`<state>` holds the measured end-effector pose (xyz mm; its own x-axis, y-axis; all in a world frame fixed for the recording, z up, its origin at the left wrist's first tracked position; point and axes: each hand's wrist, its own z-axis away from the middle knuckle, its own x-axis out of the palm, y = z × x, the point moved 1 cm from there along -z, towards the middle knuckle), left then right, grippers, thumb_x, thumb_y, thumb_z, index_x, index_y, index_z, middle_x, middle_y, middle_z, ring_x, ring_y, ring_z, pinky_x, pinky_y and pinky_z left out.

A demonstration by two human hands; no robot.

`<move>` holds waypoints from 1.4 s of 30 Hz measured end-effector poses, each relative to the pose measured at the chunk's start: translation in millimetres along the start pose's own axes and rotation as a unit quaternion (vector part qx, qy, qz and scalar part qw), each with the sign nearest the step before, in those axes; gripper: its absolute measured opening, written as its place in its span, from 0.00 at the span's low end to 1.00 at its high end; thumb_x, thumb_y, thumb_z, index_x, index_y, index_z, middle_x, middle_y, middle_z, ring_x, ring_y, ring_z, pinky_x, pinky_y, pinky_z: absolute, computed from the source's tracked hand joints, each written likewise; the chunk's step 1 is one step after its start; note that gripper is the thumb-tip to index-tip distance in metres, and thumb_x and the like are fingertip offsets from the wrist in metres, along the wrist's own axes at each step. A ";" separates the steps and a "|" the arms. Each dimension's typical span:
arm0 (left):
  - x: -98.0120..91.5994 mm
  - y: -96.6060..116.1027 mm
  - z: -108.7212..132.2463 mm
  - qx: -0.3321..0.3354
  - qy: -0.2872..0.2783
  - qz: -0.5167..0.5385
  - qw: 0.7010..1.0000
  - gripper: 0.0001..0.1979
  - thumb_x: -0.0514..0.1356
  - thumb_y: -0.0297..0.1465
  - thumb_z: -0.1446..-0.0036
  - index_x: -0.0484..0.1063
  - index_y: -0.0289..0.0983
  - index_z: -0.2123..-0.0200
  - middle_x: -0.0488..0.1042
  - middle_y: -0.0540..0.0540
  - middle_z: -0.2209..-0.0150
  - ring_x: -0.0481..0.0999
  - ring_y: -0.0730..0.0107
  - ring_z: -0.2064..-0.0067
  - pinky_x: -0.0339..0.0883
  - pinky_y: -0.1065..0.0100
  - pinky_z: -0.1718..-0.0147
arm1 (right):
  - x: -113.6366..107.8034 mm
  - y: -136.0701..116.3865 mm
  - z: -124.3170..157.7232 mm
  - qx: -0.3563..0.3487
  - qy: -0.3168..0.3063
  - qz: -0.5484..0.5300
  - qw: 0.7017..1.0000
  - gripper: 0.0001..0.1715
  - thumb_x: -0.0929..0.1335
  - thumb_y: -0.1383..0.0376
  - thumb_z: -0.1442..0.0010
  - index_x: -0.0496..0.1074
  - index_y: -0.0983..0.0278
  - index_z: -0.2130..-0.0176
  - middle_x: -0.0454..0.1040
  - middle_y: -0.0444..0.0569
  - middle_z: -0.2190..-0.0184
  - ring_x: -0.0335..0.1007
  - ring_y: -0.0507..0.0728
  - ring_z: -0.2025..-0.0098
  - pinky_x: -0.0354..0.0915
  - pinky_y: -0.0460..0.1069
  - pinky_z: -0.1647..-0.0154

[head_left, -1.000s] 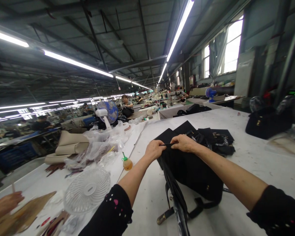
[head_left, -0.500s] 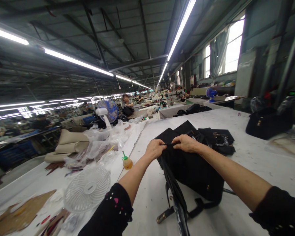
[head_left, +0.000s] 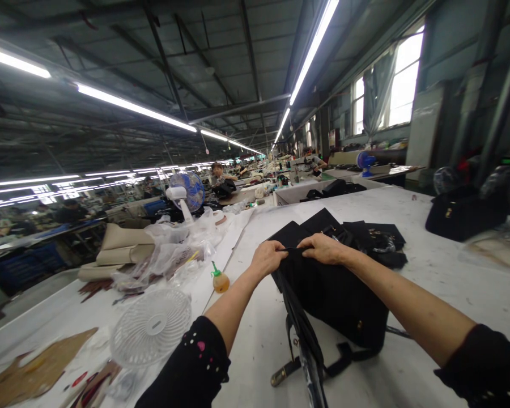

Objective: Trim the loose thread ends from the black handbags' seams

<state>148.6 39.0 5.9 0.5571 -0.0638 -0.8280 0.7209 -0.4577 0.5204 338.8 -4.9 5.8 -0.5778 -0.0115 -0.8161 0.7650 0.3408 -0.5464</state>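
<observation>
A black bag lies on the white worktable in front of me, its strap trailing toward me. My left hand and my right hand are both closed on the bag's far top edge, fingers pinching the black material close together. Behind the bag lies a pile of black fabric pieces.
A white fan guard and a small orange glue bottle lie to the left, with clear plastic bags and beige pieces beyond. Another black bag sits at the right. A blue desk fan and seated workers are farther back.
Another person's hand at the lower left edge has gone out of view. My two hands stay gripped on the bag's top edge, hardly shifted.
</observation>
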 end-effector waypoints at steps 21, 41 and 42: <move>0.8 -0.3 3.4 0.002 0.006 0.002 1.000 0.08 0.59 0.34 0.52 0.76 0.38 0.70 0.74 0.50 0.74 0.69 0.71 0.70 0.57 0.73 0.73 | -1.2 -3.0 2.2 -0.005 0.028 0.036 0.999 0.14 0.66 0.59 0.46 0.77 0.61 0.63 0.78 0.44 0.70 0.70 0.53 0.68 0.60 0.45 0.68; 2.7 -6.3 3.2 -0.014 -0.005 0.044 0.999 0.09 0.59 0.34 0.53 0.77 0.38 0.70 0.71 0.52 0.77 0.67 0.74 0.74 0.55 0.73 0.75 | 6.5 -14.1 -3.2 0.072 0.066 0.144 0.985 0.11 0.66 0.58 0.47 0.77 0.57 0.66 0.77 0.46 0.69 0.70 0.56 0.65 0.58 0.46 0.69; 2.3 -6.6 3.7 -0.015 -0.003 0.042 0.999 0.09 0.58 0.34 0.52 0.77 0.38 0.70 0.71 0.52 0.77 0.66 0.74 0.74 0.55 0.73 0.75 | 6.2 -15.8 -3.7 0.076 0.066 0.148 0.984 0.11 0.66 0.58 0.47 0.77 0.57 0.66 0.77 0.46 0.69 0.70 0.56 0.65 0.58 0.46 0.69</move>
<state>143.6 38.6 -0.1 0.6144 -0.1060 -0.7818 0.6837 -0.4230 0.5946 322.1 -6.9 10.1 -0.3478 0.1917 -0.9177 0.9330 0.1669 -0.3188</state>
